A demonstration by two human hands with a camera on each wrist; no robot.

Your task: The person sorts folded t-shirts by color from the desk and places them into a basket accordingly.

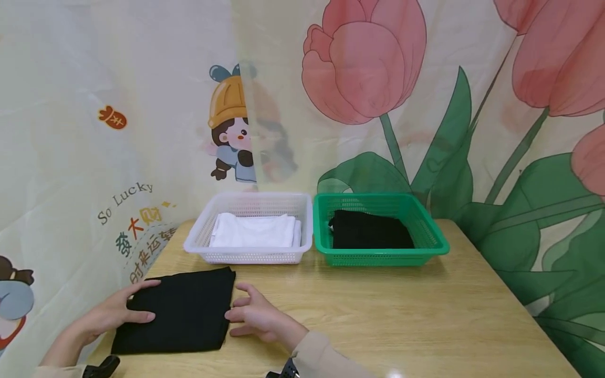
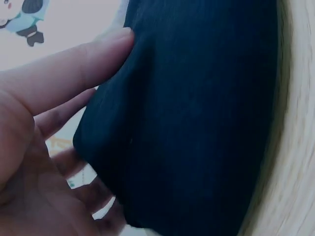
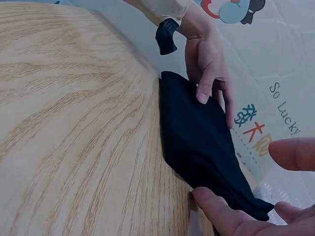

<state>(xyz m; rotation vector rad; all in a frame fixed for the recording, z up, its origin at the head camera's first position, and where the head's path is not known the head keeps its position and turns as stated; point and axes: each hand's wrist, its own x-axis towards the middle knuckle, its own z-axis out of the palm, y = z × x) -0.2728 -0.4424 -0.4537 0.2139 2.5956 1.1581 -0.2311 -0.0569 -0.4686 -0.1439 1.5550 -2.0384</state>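
A folded black cloth (image 1: 179,312) lies on the table at the front left. My left hand (image 1: 111,315) holds its left edge; in the left wrist view the thumb (image 2: 110,51) lies over the cloth (image 2: 197,113) and the other fingers reach behind its edge. At the right edge is my right hand (image 1: 260,317), its fingers spread and loosely bent. One fingertip there seems to touch the cloth. The right wrist view shows the right hand's fingers (image 3: 221,214) around the near end of the cloth (image 3: 197,132), with one digit held apart from it.
Behind the cloth stands a white basket (image 1: 255,257) with folded white cloth (image 1: 252,231) inside. Beside it on the right, a green basket (image 1: 378,258) contains folded black cloth (image 1: 371,231). The wooden table (image 1: 402,315) meets a printed curtain (image 1: 165,79) at the back and sides.
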